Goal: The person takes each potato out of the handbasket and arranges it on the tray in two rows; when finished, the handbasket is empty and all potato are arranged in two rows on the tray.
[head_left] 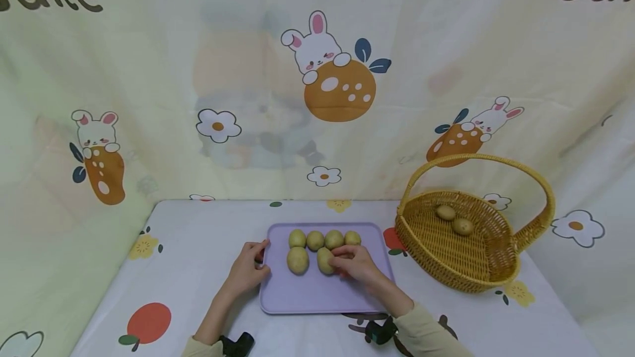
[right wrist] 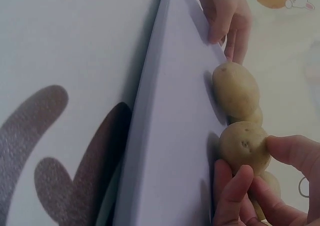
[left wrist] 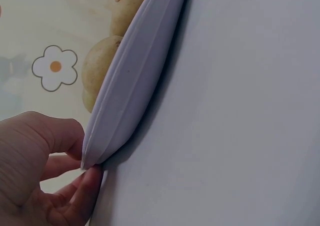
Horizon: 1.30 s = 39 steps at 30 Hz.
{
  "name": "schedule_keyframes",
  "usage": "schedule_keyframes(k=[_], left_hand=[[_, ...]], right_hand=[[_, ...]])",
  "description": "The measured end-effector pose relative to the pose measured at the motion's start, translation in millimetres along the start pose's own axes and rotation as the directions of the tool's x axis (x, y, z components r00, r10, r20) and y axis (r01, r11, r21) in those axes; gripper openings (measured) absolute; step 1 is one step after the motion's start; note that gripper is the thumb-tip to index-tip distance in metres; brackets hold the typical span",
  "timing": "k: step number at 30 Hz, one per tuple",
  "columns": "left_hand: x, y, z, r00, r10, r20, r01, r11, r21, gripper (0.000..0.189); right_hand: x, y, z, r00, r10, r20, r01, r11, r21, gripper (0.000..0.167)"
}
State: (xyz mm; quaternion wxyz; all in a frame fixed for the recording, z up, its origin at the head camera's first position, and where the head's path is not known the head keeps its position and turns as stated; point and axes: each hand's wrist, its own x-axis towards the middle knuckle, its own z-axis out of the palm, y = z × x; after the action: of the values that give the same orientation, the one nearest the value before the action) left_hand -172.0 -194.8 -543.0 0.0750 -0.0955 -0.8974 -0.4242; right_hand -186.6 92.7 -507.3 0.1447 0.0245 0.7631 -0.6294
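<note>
A lilac tray (head_left: 307,299) lies on the table with several potatoes on it, a row (head_left: 315,241) at the back and two in front. My left hand (head_left: 248,269) grips the tray's left edge, thumb and fingers at the rim (left wrist: 117,93). With thumb and fingertips, my right hand (head_left: 358,264) holds a potato (right wrist: 245,147) in the front row, right of another potato (head_left: 297,261). In the right wrist view the held potato's front is visible, while the fingers cover part of its side.
To the right of the tray stands a yellow wicker basket (head_left: 456,285) with a tall handle (head_left: 538,180). Two potatoes, one of them nearer (head_left: 463,227), lie inside it. A patterned cloth (head_left: 188,269) covers the table, and a printed curtain (head_left: 268,169) hangs behind.
</note>
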Motion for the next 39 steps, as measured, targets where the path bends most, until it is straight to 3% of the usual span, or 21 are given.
schedule_keyframes(k=[9, 29, 39], left_hand=[[-0.4, -0.7, 1.5, 1.0, -0.003, 0.002, 0.003, 1.0, 0.001, 0.063], [2.0, -1.9, 2.4, 1.0, 0.003, 0.007, -0.003, 1.0, -0.007, 0.063], [0.7, -3.7, 1.5, 1.0, 0.002, 0.003, -0.002, 1.0, 0.0, 0.063]], right_hand=[[0.2, -1.8, 5.2, 0.999, 0.029, -0.021, -0.03, 0.999, -0.02, 0.031], [-1.3, -1.0, 19.2, 1.0, 0.007, 0.003, -0.007, 0.996, 0.089, 0.033], [-2.1, -1.9, 17.4, 1.0, 0.015, 0.022, -0.015, 1.0, 0.005, 0.031]])
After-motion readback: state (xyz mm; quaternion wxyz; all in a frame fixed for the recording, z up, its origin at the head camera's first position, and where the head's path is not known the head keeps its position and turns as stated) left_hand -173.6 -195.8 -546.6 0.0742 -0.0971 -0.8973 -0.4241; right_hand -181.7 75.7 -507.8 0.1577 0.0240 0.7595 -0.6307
